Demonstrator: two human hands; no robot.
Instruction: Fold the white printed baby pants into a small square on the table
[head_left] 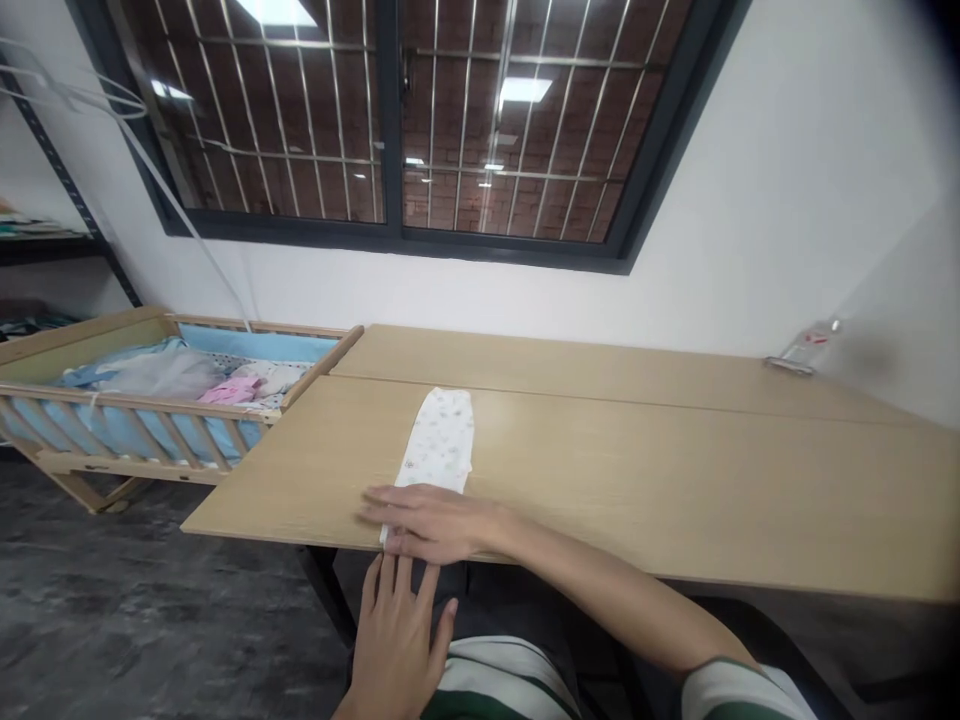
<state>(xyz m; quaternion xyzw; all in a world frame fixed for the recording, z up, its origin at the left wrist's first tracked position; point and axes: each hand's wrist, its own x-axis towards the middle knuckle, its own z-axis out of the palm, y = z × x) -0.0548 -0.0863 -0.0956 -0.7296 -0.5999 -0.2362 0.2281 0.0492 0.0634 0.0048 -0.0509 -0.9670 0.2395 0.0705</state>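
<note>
A white piece of cloth with a small print (441, 438), long and narrow like a folded baby garment, lies flat on the wooden table (637, 480). Across its near end rests my right hand (439, 522), palm down with the fingers stretched out to the left. My left hand (401, 630) is just below it at the table's front edge, back upward and fingers spread. Its fingertips reach the near end of the cloth, partly behind my right hand; whether they press on it I cannot tell. Neither hand grips anything.
A wooden crib (157, 430) with blue lining stands left of the table, holding cloths, a pink item (232, 390) and a whitish bundle. A clear plastic item (806, 348) lies at the table's far right corner. Behind is a barred window (394, 120); shelves stand at far left.
</note>
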